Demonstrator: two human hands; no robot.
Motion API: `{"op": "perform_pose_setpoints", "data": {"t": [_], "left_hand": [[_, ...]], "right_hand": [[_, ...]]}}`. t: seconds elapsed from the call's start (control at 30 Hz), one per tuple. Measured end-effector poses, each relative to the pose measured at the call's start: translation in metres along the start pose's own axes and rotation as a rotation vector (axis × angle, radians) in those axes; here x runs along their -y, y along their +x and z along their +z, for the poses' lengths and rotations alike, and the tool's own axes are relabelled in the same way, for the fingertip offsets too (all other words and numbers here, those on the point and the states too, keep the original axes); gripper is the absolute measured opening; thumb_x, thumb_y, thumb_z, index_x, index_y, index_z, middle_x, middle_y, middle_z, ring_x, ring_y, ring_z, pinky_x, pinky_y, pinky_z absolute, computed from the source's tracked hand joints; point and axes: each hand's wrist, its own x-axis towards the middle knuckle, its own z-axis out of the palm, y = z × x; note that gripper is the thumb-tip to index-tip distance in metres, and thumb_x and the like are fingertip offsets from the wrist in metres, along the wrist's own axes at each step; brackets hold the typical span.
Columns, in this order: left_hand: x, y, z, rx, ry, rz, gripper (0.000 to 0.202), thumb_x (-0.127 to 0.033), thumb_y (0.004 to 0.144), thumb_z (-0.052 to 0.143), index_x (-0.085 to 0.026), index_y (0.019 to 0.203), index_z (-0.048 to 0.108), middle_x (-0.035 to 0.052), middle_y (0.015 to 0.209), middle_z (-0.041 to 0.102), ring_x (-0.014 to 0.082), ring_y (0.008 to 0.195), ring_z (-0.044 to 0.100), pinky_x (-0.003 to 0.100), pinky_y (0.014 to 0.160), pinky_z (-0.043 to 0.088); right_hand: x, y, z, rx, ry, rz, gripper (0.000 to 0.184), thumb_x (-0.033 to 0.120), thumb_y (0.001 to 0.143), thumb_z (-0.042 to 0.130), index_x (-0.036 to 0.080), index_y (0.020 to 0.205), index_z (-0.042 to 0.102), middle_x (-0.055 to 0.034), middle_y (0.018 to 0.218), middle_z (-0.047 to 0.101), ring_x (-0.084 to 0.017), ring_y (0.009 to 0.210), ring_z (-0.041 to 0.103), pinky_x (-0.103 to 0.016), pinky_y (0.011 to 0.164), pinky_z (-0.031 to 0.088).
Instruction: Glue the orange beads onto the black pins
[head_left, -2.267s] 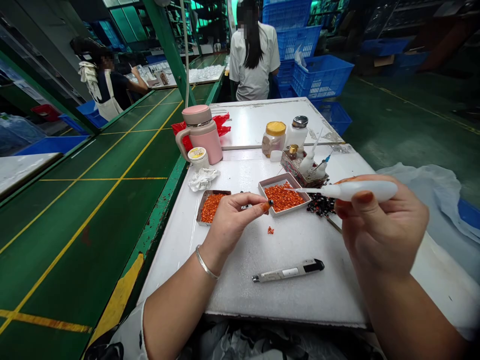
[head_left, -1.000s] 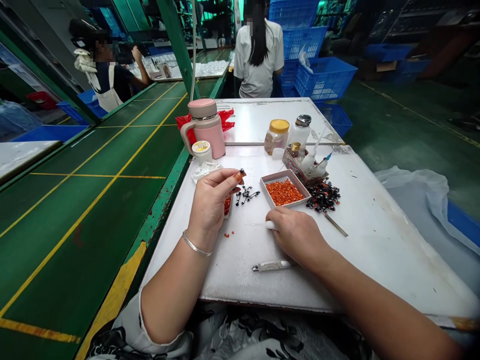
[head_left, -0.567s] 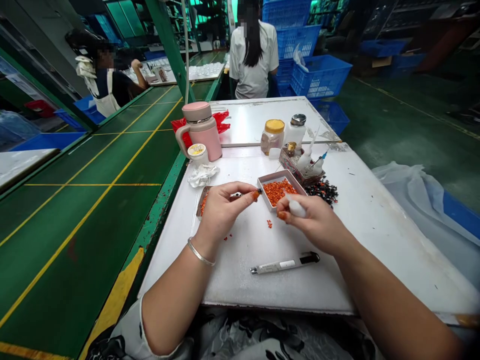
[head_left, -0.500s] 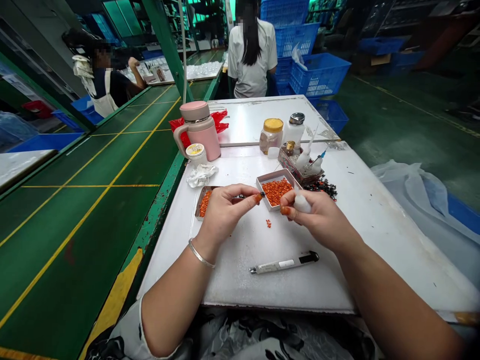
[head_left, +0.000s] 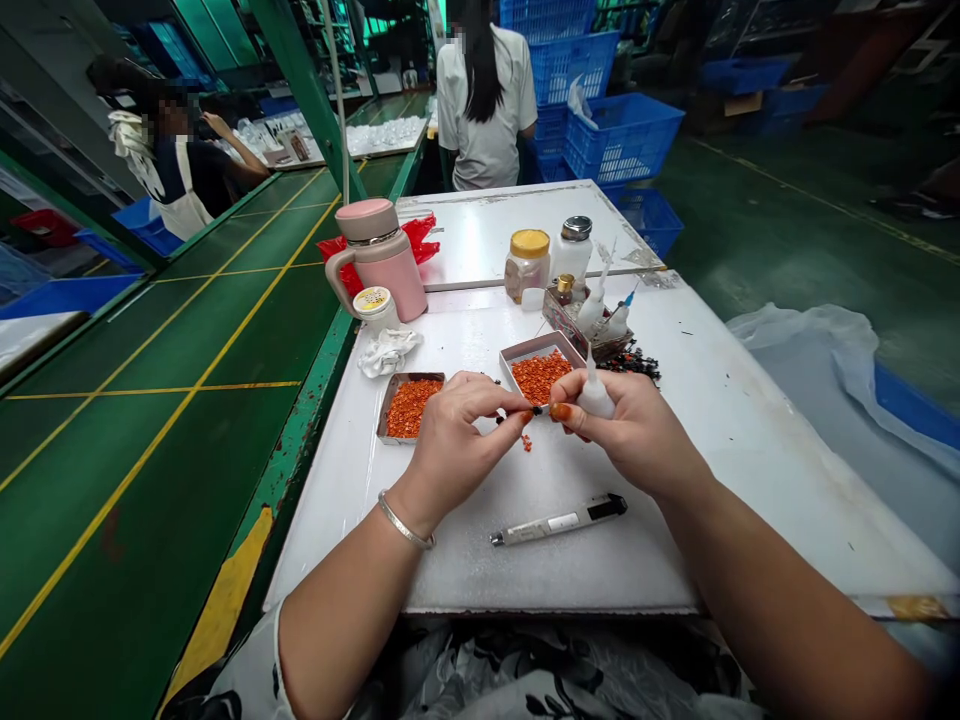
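While both hands meet over a white work table (head_left: 457, 570), the left hand (head_left: 457, 450) has a tiny dark stemmed piece (head_left: 517, 411) pinched between thumb and fingers, though it's so small from this head cam that I can't really make out its shape. That piece lies roughly sideways, its long axis pointing out of the left hand's grip toward the right hand (head_left: 634, 430), with its far end just short of the orange-stained fingertips (head_left: 559, 411). So the right hand is the closer one to that free end. The right hand is closed around a small white squeeze bottle (head_left: 596, 395), held upright with the nozzle pointing up, and as far as I can tell it isn't touching the piece. A few loose orange bits (head_left: 526, 442) sit on the table right under the hands. Off to the left there's a shallow metal tray (head_left: 380, 420) of orange-red beads (head_left: 409, 408), with a white box (head_left: 506, 375) of the same beads behind the hands, plus a heap of black pieces (head_left: 634, 366) and a pen (head_left: 559, 522) lying nearer the person.
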Motion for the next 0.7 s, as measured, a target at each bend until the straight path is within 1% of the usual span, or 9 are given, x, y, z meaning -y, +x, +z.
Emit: {"op": "perform_pose_setpoints", "data": {"t": [0.17, 0.27, 0.4, 0.7], "left_hand": [[-0.0009, -0.0010, 0.0013, 0.001, 0.096, 0.092, 0.008, -0.012, 0.082, 0.071, -0.019, 0.085, 0.075, 0.0011, 0.078, 0.075, 0.0164, 0.077, 0.062, 0.036, 0.079, 0.049], [-0.0011, -0.0014, 0.0013, -0.004, 0.144, 0.123, 0.007, -0.013, 0.082, 0.071, -0.019, 0.086, 0.075, 0.0011, 0.077, 0.075, 0.0174, 0.079, 0.060, 0.035, 0.077, 0.049], [-0.0013, -0.0018, 0.0011, 0.000, 0.191, 0.168, 0.006, -0.015, 0.084, 0.070, -0.019, 0.087, 0.074, 0.0015, 0.077, 0.074, 0.0177, 0.080, 0.059, 0.034, 0.076, 0.049], [-0.0013, -0.0019, 0.0016, 0.018, 0.266, 0.232, 0.007, -0.017, 0.086, 0.067, -0.018, 0.087, 0.074, 0.0026, 0.079, 0.075, 0.0181, 0.079, 0.058, 0.035, 0.077, 0.050]], "right_hand": [[0.0029, 0.0003, 0.0008, -0.001, -0.048, 0.010, 0.013, 0.026, 0.084, 0.064, 0.016, 0.076, 0.064, 0.0039, 0.062, 0.056, -0.009, 0.058, 0.047, -0.025, 0.057, 0.036], [0.0037, -0.0001, 0.0007, 0.001, -0.059, 0.019, 0.013, 0.025, 0.084, 0.063, 0.016, 0.075, 0.064, 0.0039, 0.061, 0.057, -0.009, 0.057, 0.047, -0.025, 0.057, 0.035], [0.0032, 0.0001, 0.0017, 0.004, -0.072, 0.023, 0.009, 0.020, 0.082, 0.062, 0.016, 0.074, 0.064, 0.0046, 0.061, 0.057, -0.009, 0.057, 0.047, -0.024, 0.057, 0.034], [0.0008, 0.0000, 0.0034, 0.003, -0.107, 0.048, 0.008, 0.020, 0.080, 0.062, 0.017, 0.073, 0.063, 0.0044, 0.062, 0.057, -0.009, 0.058, 0.047, -0.024, 0.057, 0.035]]}}
